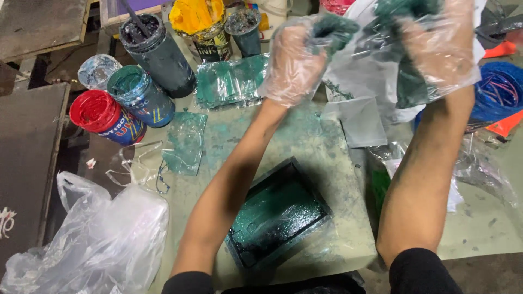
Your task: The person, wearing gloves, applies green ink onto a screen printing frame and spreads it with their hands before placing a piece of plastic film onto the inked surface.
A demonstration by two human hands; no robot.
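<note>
My left hand and my right hand both wear thin clear plastic gloves smeared with green ink. Together they grip a crumpled white cloth stained dark green, raised above the table at the top of the view. Below my arms a small dark rectangular frame coated in green ink lies on the ink-stained paper-covered table.
Ink jars stand at upper left: a red one, a green one, a dark one, a yellow one. Green-smeared plastic sheets lie nearby. A clear plastic bag sits lower left, a blue basin at right.
</note>
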